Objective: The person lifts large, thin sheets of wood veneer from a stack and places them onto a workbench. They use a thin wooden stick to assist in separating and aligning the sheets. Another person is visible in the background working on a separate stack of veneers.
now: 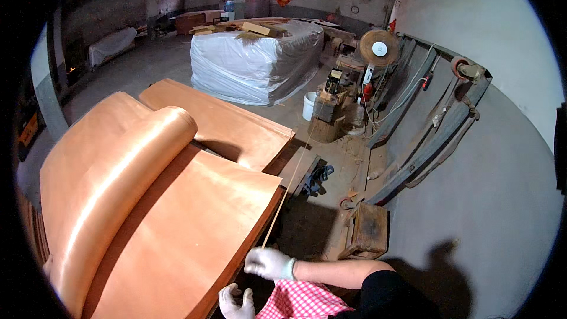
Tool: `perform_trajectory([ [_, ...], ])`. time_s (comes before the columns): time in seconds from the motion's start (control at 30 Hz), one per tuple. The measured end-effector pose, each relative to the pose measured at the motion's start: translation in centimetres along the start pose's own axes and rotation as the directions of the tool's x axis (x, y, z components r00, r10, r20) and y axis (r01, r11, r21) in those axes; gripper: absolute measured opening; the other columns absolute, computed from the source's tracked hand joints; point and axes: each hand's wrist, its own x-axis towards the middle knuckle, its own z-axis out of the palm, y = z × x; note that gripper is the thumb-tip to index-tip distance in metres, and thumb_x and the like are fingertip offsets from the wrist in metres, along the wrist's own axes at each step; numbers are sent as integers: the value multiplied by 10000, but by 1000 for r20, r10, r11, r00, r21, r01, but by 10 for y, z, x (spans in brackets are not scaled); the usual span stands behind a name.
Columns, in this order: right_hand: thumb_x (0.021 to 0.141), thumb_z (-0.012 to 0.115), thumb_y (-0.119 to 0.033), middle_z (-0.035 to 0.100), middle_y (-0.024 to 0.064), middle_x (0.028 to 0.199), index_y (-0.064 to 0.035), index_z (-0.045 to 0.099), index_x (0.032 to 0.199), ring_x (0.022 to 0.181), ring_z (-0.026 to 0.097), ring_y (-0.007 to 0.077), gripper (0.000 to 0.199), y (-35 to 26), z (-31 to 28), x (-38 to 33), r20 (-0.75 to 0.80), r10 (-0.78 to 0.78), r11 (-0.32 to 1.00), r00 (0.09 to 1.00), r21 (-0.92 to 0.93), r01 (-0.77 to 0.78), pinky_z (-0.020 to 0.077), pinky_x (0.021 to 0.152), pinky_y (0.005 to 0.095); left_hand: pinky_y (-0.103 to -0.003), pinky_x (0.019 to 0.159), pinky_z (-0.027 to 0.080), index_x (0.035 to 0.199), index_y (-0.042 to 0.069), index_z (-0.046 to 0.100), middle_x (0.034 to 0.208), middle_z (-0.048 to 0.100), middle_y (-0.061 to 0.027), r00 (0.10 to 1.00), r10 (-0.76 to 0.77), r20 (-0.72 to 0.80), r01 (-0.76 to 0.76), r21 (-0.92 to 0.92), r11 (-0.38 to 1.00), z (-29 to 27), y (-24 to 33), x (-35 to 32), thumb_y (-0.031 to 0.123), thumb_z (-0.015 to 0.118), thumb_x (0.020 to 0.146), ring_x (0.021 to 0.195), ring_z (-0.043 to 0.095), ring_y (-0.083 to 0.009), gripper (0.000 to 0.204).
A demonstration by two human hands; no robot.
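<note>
A stack of wide tan sheets (pixel 195 230), like wood veneer, lies before me on the left. Across it rests a sheet curled into a large roll (pixel 127 192). My right hand (pixel 269 263), in a white glove, is beside the stack's right edge with its fingers closed on a thin pale strip (pixel 286 194). This strip runs taut, away towards the machinery at the back. Closer to me, my gloved left hand (pixel 236 302) has thumb and fingers apart, with nothing visible in it.
More tan sheets (pixel 224 118) lie behind the roll. Farther back stands a plastic-wrapped stack (pixel 254 65). To the right are a white bucket (pixel 309 106), a fan (pixel 379 48), a wooden box (pixel 367 230) and a long metal frame (pixel 434 136) leaning against the wall.
</note>
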Motion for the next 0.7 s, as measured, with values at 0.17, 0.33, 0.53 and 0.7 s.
perform_trajectory([
  [0.17,908,603,-118,562,143,1246,-26,538,843,1163,528,240,131,-87,82,-28,323,-91,860,942,503,-90,441,962,369,-312,716,502,1059,28,595,986,604,-83,987,13,-163,-25,-73,997,-47,-19,-42,80,753,778,784,577,-185,327],
  [0.33,896,634,-134,549,118,1307,-8,561,1152,1135,550,186,294,-113,138,-46,368,-108,707,923,682,-189,466,956,337,-366,736,498,874,19,655,835,634,-135,901,-301,-311,212,-288,934,-77,-24,-87,155,709,717,790,610,-265,215],
  [0.53,922,613,-137,352,196,1457,-13,214,1459,1250,482,272,680,-143,165,-51,452,-56,756,890,602,-258,435,1007,367,-262,702,485,901,14,630,842,633,-58,763,-596,-250,292,-689,663,-110,-43,-127,6,648,802,765,591,-134,101],
  [0.7,881,638,-211,689,166,909,-6,680,969,842,667,267,227,-106,141,8,444,-38,952,895,-255,167,510,788,357,-227,610,441,785,28,573,746,603,-39,472,-656,-589,-104,-776,621,-178,-110,-150,-142,548,772,656,541,-102,172],
])
